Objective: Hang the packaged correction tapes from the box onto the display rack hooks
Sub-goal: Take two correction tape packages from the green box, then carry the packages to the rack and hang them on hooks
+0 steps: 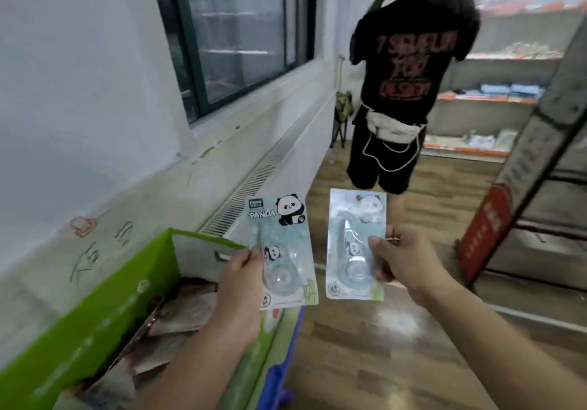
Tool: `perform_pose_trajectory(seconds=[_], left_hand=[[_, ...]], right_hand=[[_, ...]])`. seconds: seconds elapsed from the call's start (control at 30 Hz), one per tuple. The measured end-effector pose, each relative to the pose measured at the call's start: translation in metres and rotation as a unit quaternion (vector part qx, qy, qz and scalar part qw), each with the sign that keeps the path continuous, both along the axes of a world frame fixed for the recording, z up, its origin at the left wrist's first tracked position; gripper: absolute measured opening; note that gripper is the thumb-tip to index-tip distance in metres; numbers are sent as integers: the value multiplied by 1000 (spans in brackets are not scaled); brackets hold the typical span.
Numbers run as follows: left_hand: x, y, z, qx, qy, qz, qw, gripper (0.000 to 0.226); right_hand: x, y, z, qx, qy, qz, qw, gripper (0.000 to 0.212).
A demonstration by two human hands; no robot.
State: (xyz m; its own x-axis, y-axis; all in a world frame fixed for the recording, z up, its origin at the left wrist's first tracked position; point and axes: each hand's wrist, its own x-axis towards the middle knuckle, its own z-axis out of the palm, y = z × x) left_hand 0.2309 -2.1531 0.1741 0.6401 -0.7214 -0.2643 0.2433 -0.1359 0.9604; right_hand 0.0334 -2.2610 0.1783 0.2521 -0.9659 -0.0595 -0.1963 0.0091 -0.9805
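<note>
I hold two light-blue panda correction tape packs upright side by side over the floor. My left hand (241,279) pinches the left pack (281,244) at its left edge. My right hand (401,260) grips the right pack (355,238) from its right side. The green cardboard box (95,320) sits at lower left, open, with more flat packets inside. No display hooks are clearly visible.
A person in a black shirt and shorts (403,92) stands ahead in the aisle, facing away. Shelves with goods (489,98) line the far right. A slanted metal frame with a red sign (482,231) stands at right. A window and a floor grille run along the left wall.
</note>
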Motion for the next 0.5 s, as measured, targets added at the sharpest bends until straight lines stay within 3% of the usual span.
perform_pose_trajectory(seconds=[0.23,0.5], left_hand=[[-121,-54,18,-37,-14,-164,986,28],[-316,-96,30,-61,-4,-333,941,25]], right_hand=[[-138,19,19,-22,-35,-177,983,16],[-333,54,26,-30,-40,-334,941,6]])
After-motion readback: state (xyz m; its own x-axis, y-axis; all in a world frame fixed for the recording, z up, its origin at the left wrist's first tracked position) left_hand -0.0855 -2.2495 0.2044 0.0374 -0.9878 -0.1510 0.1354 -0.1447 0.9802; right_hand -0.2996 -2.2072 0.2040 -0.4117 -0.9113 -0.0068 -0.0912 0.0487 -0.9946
